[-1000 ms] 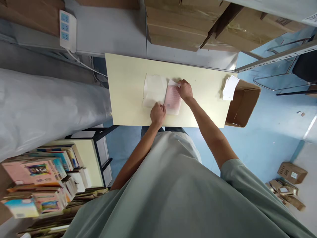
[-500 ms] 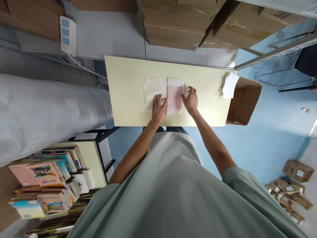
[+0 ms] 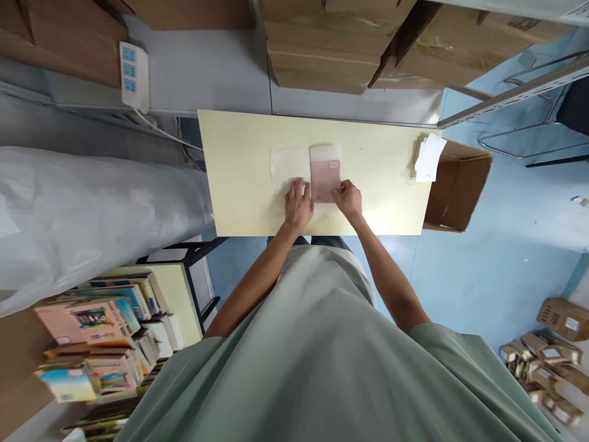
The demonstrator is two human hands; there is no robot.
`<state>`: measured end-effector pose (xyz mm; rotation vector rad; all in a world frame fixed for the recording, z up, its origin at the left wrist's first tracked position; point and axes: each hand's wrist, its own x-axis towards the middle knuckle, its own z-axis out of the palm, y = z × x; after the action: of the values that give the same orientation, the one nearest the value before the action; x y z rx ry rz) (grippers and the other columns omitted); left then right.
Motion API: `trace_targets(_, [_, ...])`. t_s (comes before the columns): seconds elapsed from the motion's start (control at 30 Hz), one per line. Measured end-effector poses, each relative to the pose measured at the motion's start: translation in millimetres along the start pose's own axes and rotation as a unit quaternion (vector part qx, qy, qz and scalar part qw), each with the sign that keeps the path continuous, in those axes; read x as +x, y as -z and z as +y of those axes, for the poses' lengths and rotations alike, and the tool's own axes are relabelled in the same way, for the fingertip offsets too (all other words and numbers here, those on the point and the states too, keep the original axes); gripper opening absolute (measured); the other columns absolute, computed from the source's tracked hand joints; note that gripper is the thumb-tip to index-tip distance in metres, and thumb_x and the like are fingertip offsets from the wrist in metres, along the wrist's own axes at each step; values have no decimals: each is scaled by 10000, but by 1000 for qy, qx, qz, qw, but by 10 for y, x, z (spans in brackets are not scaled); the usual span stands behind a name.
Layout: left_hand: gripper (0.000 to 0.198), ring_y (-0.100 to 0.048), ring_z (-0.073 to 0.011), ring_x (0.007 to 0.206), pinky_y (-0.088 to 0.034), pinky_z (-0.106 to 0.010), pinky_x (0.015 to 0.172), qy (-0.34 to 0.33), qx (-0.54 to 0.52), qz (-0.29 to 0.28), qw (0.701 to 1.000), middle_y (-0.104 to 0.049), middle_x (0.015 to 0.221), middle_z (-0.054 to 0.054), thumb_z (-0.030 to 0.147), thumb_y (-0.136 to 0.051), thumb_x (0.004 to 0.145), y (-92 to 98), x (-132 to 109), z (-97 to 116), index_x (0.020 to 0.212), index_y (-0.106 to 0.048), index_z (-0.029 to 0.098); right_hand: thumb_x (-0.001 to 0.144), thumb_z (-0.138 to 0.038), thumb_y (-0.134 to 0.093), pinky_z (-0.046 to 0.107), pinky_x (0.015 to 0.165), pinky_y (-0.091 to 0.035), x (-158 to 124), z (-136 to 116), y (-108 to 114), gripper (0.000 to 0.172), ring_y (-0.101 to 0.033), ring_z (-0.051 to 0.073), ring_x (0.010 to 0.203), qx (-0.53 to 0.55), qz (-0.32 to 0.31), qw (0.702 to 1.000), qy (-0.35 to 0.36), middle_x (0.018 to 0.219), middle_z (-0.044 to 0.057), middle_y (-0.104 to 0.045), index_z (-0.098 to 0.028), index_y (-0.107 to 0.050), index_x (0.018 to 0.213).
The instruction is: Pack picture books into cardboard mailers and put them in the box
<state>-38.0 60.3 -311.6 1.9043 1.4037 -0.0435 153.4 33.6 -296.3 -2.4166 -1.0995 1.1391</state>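
A thin pink booklet [image 3: 326,172] lies on a pale yellow table [image 3: 239,159], partly under a translucent white wrapper [image 3: 289,164] that spreads to its left. My left hand [image 3: 298,205] rests flat on the wrapper at the booklet's lower left corner, fingers apart. My right hand [image 3: 348,200] pinches the booklet's lower right corner, fingers curled on its edge. Both hands sit near the table's front edge.
A small stack of white papers [image 3: 429,158] lies at the table's right end, above an open cardboard box [image 3: 455,187] on the blue floor. Cardboard boxes [image 3: 331,43] fill the shelf behind. A big plastic roll [image 3: 92,209] and stacked books [image 3: 92,331] are left.
My right hand came down from the booklet's top right corner to its lower right corner. The wrapper's flap now lies flat over the booklet. My left hand opened and flattened.
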Motion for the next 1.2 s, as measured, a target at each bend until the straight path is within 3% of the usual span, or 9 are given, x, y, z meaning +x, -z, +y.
trace_targets(0.07, [639, -341, -412, 1746, -364, -656, 1386, -5, 10, -3, 1000, -408, 1845, -228, 180, -529, 1006, 68, 10, -90, 1645, -554, 156, 961, -291, -563, 459, 913, -600, -71, -71, 3, 14, -740, 311, 945, -21, 20, 999, 26, 1012, 110, -779, -287, -560, 948])
trace_targets(0.17, [594, -360, -406, 1736, -359, -653, 1399, -9, 11, 4, 1000, -428, 1833, -216, 191, -490, 1022, 171, -12, -312, 1606, -595, 164, 998, -276, -537, 480, 950, -612, -195, -225, -31, 95, -755, 320, 1008, -37, 30, 996, 76, 1101, 133, -780, -265, -601, 1068])
trace_targets(0.37, [582, -422, -320, 1715, -339, -526, 1451, -28, -15, 12, 999, -519, 1768, -182, 197, -481, 1020, 276, -141, -730, 1586, -619, 189, 1112, -324, -528, 507, 1000, -631, -398, -677, -327, 285, -796, 340, 1075, -57, -46, 989, 125, 1268, 153, -775, -243, -583, 1379])
trace_targets(0.6, [739, -525, -303, 1660, -468, -498, 1376, 38, -74, 34, 996, -528, 1782, -178, 194, -440, 1053, 284, -240, -803, 1786, -343, 172, 1145, -354, -516, 587, 1025, -650, -242, -951, -1012, 315, -793, 415, 1200, -90, -135, 979, 124, 1438, 223, -733, -240, -554, 1437])
trace_targets(0.73, [704, -595, -276, 1604, -520, -453, 1329, 61, -134, 85, 985, -602, 1714, -148, 167, -433, 1072, 271, -200, -780, 1769, -396, 257, 1153, -275, -425, 588, 1065, -639, -152, -961, -1276, 334, -767, 403, 1297, -90, -143, 981, 99, 1534, 239, -684, -237, -507, 1474])
trace_targets(0.9, [646, -785, -279, 1288, -626, -420, 1146, 163, -191, 166, 954, -637, 1606, -197, 109, -589, 1011, 210, -74, -753, 1648, -512, 189, 1127, -343, -555, 600, 1084, -633, -47, -828, -1137, 306, -774, 387, 1247, -83, -162, 978, 105, 1423, 180, -744, -242, -532, 1415])
trace_targets(0.97, [654, -815, -258, 1135, -639, -408, 1084, 213, -207, 175, 939, -662, 1553, -202, 117, -679, 980, 191, -14, -728, 1613, -524, 168, 1128, -350, -563, 587, 1090, -633, 1, -706, -987, 303, -772, 368, 1219, -75, -130, 981, 120, 1371, 167, -757, -240, -551, 1410])
trace_targets(1.07, [591, -805, -252, 1092, -614, -393, 1081, 264, -212, 155, 928, -753, 1389, -155, 213, -817, 952, 184, 69, -665, 1496, -590, 173, 1091, -295, -603, 550, 1091, -636, 48, -509, -811, 353, -754, 347, 1234, -57, -59, 989, 124, 1442, 189, -701, -227, -558, 1435])
trace_targets(1.2, [298, -783, -278, 1135, -573, -386, 1071, 309, -187, 95, 928, -820, 1141, -99, 356, -848, 988, 212, 136, -555, 1186, -696, 193, 1038, -261, -664, 541, 1081, -637, 45, -366, -787, 363, -760, 332, 1161, -49, -43, 995, 77, 1397, 174, -697, -228, -580, 1390])
